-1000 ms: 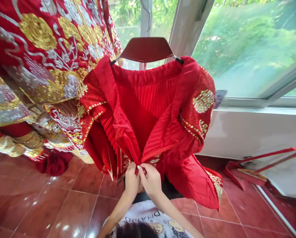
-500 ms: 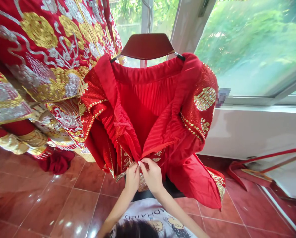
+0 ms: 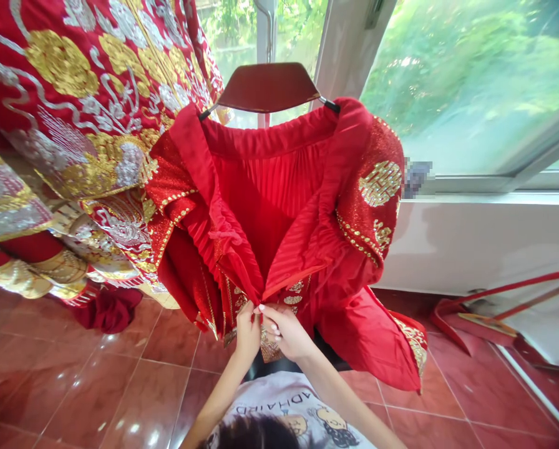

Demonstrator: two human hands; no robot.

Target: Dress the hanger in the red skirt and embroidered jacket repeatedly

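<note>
A red pleated garment (image 3: 289,181) with a gathered band hangs from a dark red hanger (image 3: 269,87). Its front forms a deep V that narrows to a point at my fingers. Beneath it show glittery red shoulders with gold embroidery (image 3: 380,183). At the bottom of the V, my left hand (image 3: 247,330) pinches the garment's edge, fingers closed. My right hand (image 3: 285,330) is right beside it, thumb and index finger pinched on the same spot, the other fingers curled. Whether a zipper pull or a hook lies between the fingertips is hidden.
Red robes with gold and silver embroidery (image 3: 64,68) hang close on the left. Dark red cloth (image 3: 108,308) lies on the tiled floor (image 3: 120,386). A window (image 3: 466,93) is behind, above a white wall. At right stands a red dustpan (image 3: 461,324).
My right hand has turned slightly, its lower fingers now more visible and its pinch shifted a little. The left hand keeps its pinch. The view has shifted slightly.
</note>
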